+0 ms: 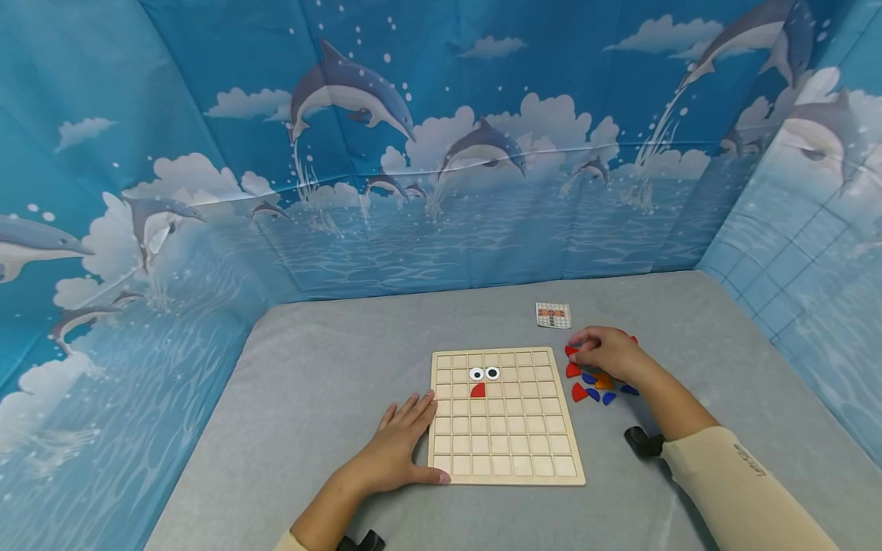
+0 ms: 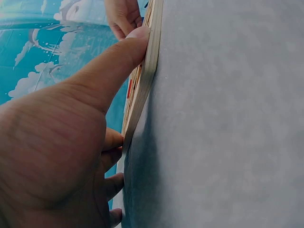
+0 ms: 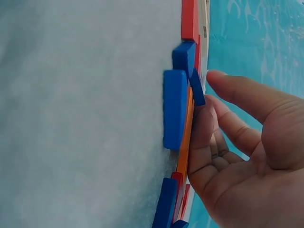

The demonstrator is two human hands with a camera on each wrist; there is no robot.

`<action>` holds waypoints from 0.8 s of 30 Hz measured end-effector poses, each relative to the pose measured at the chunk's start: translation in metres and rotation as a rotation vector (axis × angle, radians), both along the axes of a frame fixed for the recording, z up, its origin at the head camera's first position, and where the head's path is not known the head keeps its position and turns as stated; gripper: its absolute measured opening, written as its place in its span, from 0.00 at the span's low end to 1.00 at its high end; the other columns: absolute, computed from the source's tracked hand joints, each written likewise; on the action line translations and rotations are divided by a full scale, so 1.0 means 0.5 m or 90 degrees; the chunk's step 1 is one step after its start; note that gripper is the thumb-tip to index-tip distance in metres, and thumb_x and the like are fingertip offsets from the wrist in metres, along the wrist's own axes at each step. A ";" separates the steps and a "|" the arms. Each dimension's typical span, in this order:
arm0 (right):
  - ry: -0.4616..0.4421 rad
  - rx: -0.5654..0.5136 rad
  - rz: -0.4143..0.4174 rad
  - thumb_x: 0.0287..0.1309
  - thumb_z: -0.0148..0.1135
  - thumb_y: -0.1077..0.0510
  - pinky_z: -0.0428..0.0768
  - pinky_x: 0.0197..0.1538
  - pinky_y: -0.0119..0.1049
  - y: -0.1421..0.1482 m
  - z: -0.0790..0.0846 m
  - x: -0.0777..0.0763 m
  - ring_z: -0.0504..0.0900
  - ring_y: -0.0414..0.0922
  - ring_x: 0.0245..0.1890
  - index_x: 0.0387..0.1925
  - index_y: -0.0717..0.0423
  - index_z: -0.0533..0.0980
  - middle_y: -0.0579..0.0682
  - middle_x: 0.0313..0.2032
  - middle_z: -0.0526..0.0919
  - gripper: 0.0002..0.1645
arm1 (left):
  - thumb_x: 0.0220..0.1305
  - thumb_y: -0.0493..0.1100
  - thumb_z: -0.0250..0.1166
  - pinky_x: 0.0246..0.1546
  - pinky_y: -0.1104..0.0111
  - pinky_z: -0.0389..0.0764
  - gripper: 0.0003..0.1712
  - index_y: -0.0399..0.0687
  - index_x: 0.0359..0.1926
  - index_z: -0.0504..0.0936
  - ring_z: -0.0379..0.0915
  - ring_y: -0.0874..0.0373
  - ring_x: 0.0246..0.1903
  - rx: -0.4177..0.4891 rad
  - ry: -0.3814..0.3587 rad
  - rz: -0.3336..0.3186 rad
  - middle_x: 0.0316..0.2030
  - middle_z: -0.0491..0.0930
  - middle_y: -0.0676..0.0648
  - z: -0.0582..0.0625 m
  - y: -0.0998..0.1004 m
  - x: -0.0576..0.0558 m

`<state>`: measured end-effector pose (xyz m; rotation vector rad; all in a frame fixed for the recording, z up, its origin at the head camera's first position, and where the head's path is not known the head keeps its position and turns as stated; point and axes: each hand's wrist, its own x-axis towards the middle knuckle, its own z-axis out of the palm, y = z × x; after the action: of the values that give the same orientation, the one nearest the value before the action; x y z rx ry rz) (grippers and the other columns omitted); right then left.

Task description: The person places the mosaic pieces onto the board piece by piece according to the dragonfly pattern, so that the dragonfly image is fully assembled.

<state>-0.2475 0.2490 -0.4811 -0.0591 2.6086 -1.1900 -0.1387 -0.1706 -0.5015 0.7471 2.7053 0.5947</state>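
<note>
Wooden and pale, the gridded board (image 1: 530, 428) bears round eyes (image 1: 492, 373) and one red wedge (image 1: 478, 391), left hand (image 1: 401, 450) spread against it, right hand's (image 1: 609, 353) fingers parted at coloured pieces (image 1: 603, 381).

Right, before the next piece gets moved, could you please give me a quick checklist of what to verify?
1. Board steadied: ok, the left hand touches its left edge.
2. Eye pieces on the board: ok, two sit side by side.
3. Red piece in the grid: ok, just below the left eye.
4. Picture card uncovered: ok, beyond the board, though its details are small.
5. Loose pieces all visible from the head: not ok, the right hand partly covers them.
6. Piece in the right hand: cannot tell.
</note>
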 end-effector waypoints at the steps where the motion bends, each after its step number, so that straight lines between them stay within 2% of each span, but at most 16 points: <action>1: 0.000 0.005 0.002 0.63 0.68 0.53 0.78 0.39 0.36 0.000 0.000 0.000 0.78 0.47 0.37 0.58 0.61 0.76 0.54 0.39 0.82 0.26 | 0.50 0.75 0.70 0.78 0.41 0.38 0.69 0.51 0.82 0.46 0.36 0.48 0.82 0.000 -0.001 0.000 0.82 0.41 0.54 0.000 0.000 0.000; 9: 0.002 0.039 0.011 0.63 0.67 0.52 0.78 0.38 0.36 -0.001 -0.002 0.000 0.77 0.47 0.36 0.55 0.62 0.77 0.53 0.38 0.81 0.24 | 0.50 0.74 0.71 0.77 0.40 0.39 0.69 0.50 0.81 0.47 0.37 0.46 0.81 0.009 -0.003 0.002 0.82 0.42 0.52 0.002 0.000 0.001; 24: 0.004 0.009 0.026 0.64 0.66 0.58 0.79 0.38 0.36 -0.007 0.000 0.004 0.76 0.47 0.37 0.47 0.61 0.77 0.54 0.38 0.78 0.14 | 0.50 0.74 0.71 0.77 0.39 0.40 0.68 0.49 0.81 0.48 0.37 0.46 0.81 0.010 -0.001 0.002 0.82 0.43 0.52 0.000 0.001 -0.003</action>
<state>-0.2455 0.2456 -0.4809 -0.1133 2.6076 -1.1583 -0.1403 -0.1703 -0.5017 0.7458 2.7034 0.6178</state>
